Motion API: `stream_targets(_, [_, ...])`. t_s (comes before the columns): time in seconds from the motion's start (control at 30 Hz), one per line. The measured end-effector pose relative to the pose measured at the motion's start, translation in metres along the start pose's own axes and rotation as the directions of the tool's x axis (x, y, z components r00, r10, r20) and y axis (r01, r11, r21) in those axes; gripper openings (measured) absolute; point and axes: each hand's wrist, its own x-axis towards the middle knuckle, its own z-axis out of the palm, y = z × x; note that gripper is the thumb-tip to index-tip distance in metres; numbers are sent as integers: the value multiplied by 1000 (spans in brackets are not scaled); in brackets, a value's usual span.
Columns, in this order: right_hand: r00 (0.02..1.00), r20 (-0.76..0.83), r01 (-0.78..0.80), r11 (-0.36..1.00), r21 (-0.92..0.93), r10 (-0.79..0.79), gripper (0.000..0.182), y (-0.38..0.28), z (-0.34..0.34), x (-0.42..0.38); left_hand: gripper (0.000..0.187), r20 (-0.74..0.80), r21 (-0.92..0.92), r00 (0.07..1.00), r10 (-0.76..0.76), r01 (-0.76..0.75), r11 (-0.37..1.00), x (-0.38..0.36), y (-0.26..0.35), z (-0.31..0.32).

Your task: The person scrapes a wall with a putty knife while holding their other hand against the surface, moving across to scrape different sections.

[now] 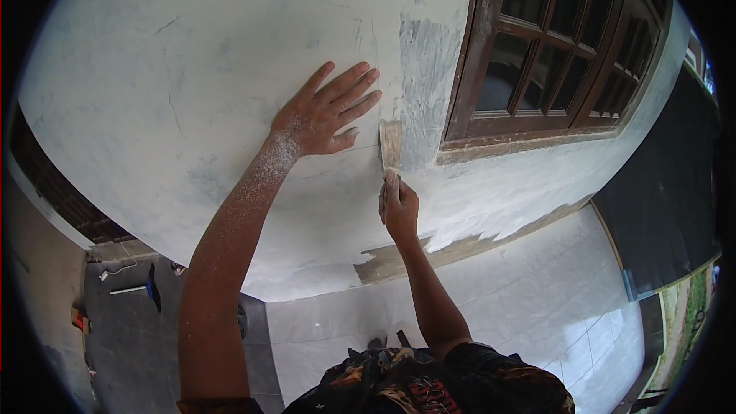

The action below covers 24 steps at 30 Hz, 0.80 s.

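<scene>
So, from the head camera, the big landmark was the brown-framed window [553,40], and I'll place everything off that. The wall [107,92] around it was whitish and patchy, with thin cracks well out to the left of the window. A rough grey strip [423,84] ran up and down just beside the window's left edge.

The putty knife [391,146] was left of the window's bottom left corner, blade pointing up, right by the left edge of that strip. The blade looked like it was up against the wall, but I couldn't tell if the whole edge touched. The right hand [401,205] was below and left of that same corner, closed around the handle with the thumb laid along it.

The left hand [326,111] was further left of the window, wide open with fingers spread, nothing in it, and it looked palm-down on the wall. White dust was speckled all over that wrist.

Below the window, along the foot of the wall, there was a ragged brownish band [452,257], then pale shiny tiles [498,322] under that. A dark sheet [659,192] hung to the right of and below the window. Way down left of the window was a dark grey floor [130,337] with a white cable [123,267] near the wall.
</scene>
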Motion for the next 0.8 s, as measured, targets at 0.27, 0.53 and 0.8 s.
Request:
stream_targets(0.27, [1000, -15, -7, 1000, -17, 7, 38, -10, -9, -1, 82, -21, 10, 1000, -6, 6, 1000, -1, 2, -1])
stream_targets(0.53, [999, -43, -32, 997, -72, 28, 41, -1, -11, -6, 82, -15, 5, 1000, 1, -1, 1000, -2, 1, -1])
stream_targets(0.8, [998, -58, 4, 997, -77, -9, 40, 12, -13, -9, 82, 10, -17, 1000, 1, -1, 1000, -1, 0, -2])
